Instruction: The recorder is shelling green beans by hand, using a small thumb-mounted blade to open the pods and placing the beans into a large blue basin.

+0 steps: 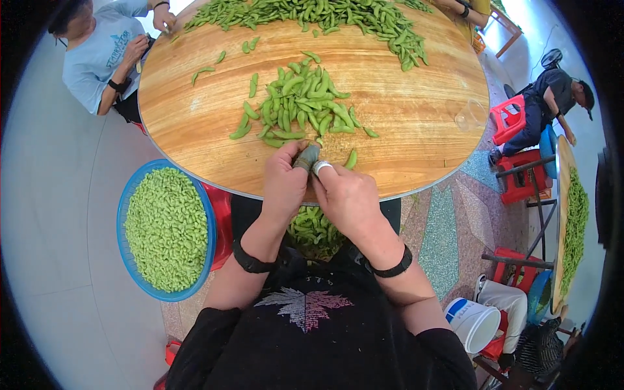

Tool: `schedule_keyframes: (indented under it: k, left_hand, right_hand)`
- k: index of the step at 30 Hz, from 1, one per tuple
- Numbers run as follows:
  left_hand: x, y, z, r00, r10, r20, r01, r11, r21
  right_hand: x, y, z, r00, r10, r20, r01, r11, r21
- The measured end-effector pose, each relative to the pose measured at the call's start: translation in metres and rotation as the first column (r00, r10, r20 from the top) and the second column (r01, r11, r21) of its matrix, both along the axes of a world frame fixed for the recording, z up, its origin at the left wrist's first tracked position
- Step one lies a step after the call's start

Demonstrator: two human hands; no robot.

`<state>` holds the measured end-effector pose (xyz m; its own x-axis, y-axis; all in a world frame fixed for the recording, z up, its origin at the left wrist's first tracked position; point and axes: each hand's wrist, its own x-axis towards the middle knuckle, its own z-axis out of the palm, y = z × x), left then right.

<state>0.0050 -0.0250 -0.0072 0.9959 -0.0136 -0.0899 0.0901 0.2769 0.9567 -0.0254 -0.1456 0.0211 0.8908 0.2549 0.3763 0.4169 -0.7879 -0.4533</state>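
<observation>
Close together at the near edge of the round wooden table (208,143), my two hands meet at the fingertips. My left hand (286,175) is pinched closed, with a grey-green cover on its thumb. My right hand (351,195) is closed too and has a white wrap round one finger. A small green tip of a soybean pod (319,140) shows just beyond the fingers; the rest is hidden. Just past them lies a loose pile of green soybean pods (299,101). One single pod (351,158) rests beside my right hand.
A blue basket (121,240) of shelled green beans (166,227) stands at left, beside a red stool (220,224). Pods (315,227) lie below the table edge. A larger heap (325,13) is at the far side. People sit around; a white bucket (481,328) stands right.
</observation>
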Motion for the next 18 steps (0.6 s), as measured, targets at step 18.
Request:
schedule_keyframes:
  k: [18]
  left_hand:
    - [0.018,-0.002,-0.004,0.985,-0.113,0.134,0.049,0.911,0.410]
  right_hand:
    - [0.007,-0.006,0.004,0.995,-0.005,-0.096,0.010,0.998,0.057]
